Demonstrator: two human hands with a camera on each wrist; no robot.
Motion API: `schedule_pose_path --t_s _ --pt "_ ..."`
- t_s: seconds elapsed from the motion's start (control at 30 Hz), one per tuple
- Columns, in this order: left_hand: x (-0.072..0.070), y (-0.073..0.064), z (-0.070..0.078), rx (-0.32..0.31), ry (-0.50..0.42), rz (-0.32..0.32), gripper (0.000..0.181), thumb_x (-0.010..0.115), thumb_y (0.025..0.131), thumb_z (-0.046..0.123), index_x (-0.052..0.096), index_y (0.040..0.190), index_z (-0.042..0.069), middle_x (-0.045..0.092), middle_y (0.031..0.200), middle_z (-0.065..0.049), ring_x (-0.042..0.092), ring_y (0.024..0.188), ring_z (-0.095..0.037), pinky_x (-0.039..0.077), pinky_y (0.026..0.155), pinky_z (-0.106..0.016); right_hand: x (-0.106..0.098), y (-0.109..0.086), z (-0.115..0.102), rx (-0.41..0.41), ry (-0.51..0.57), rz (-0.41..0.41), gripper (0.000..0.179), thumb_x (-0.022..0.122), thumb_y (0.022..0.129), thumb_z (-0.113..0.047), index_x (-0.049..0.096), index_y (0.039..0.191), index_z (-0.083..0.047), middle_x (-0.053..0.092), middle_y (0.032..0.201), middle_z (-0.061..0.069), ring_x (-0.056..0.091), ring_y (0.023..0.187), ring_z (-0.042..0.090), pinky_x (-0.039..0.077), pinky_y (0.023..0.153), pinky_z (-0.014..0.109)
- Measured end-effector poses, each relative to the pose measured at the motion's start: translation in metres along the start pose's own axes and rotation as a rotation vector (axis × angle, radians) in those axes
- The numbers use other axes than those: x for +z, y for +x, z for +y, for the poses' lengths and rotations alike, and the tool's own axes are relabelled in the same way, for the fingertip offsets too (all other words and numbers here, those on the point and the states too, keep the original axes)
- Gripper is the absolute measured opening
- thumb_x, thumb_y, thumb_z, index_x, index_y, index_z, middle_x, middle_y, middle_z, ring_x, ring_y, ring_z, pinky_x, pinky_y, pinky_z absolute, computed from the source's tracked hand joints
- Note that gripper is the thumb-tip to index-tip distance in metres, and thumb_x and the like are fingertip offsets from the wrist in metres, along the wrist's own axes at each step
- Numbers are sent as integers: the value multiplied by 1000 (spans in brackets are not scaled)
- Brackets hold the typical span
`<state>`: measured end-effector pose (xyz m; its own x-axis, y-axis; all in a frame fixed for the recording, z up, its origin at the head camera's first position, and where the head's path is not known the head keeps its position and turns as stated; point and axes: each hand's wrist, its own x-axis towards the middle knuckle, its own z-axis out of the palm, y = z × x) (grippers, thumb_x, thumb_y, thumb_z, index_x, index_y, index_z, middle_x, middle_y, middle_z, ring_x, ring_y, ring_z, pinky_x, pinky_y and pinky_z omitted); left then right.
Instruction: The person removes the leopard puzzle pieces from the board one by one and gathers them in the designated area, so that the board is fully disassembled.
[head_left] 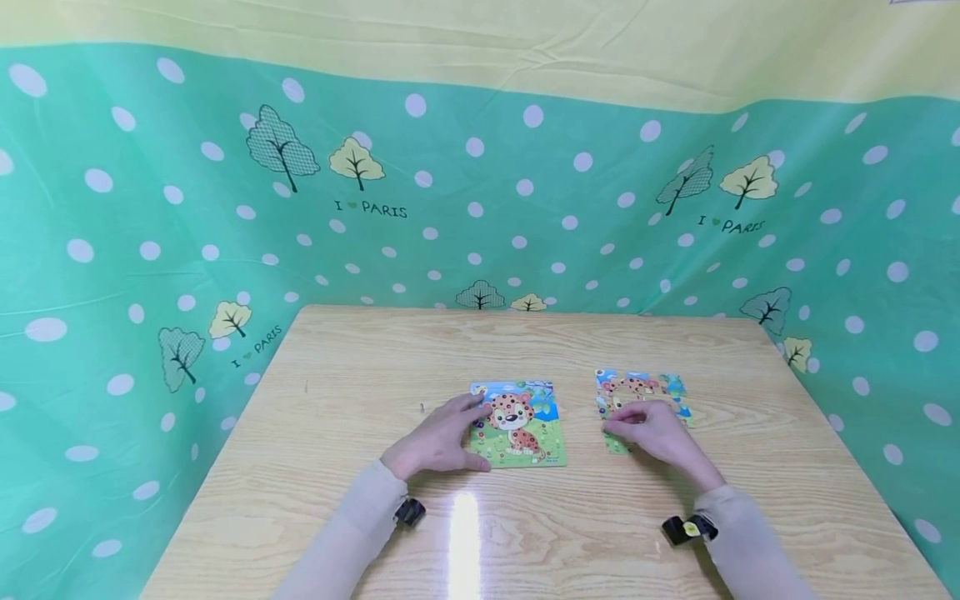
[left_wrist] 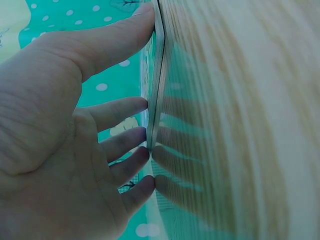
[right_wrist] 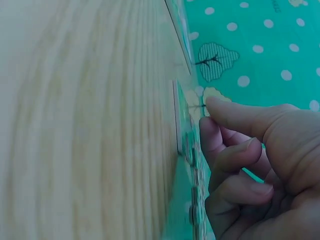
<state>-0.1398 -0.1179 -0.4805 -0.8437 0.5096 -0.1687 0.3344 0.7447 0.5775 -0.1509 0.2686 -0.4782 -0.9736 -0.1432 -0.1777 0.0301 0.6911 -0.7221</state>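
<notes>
A square leopard picture board (head_left: 525, 433) lies flat on the table. My left hand (head_left: 444, 437) rests at its left side, thumb at the near corner and fingers along the edge. In the left wrist view those fingers (left_wrist: 122, 114) are nearly straight, touching the board's thin edge (left_wrist: 157, 85). To the right lies a second leopard picture (head_left: 609, 379), a jigsaw in pieces, partly covered by my right hand (head_left: 654, 429). Several raised pieces (right_wrist: 194, 200) show edge-on in the right wrist view. My right fingers are curled, thumb and index tips close together; whether they pinch a piece is unclear.
Both pictures lie on a light wood-grain table (head_left: 360, 367). A green dotted cloth (head_left: 480, 242) with printed trees hangs behind the table and along both sides. Black straps (head_left: 688, 529) are on the wrists. A bright light reflection falls on the near tabletop.
</notes>
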Motion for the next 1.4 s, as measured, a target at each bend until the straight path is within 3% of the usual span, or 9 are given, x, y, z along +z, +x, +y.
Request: schedule_pose_path --t_s 0.33,0.67,1.07,1.4 --pt "1 -1 -1 21 2 9 97 88 83 46 44 163 13 27 176 -14 26 162 -41 25 131 -66 19 5 -16 -57 -19 -26 18 81 95 -29 82 104 -13 79 100 1 68 90 14 54 77 27" --pt "1 0 -1 17 0 5 97 88 84 46 43 164 15 27 176 -13 26 163 -41 25 131 -66 29 7 -31 -95 -11 -34 18 82 94 -30 82 103 -15 78 97 -1 64 85 12 52 75 26" --pt "0 -2 1 6 4 -2 97 88 84 46 43 164 15 27 177 -12 25 163 -40 25 131 -65 41 10 -54 -153 76 -92 19 82 94 -28 80 105 -12 76 91 2 65 73 17 54 61 23" --pt "0 -1 0 11 -7 9 96 89 84 45 45 163 14 29 176 -14 27 162 -42 26 131 -66 70 13 -80 -275 51 -177 16 84 92 -22 80 103 -12 75 89 -3 67 79 13 58 69 22"
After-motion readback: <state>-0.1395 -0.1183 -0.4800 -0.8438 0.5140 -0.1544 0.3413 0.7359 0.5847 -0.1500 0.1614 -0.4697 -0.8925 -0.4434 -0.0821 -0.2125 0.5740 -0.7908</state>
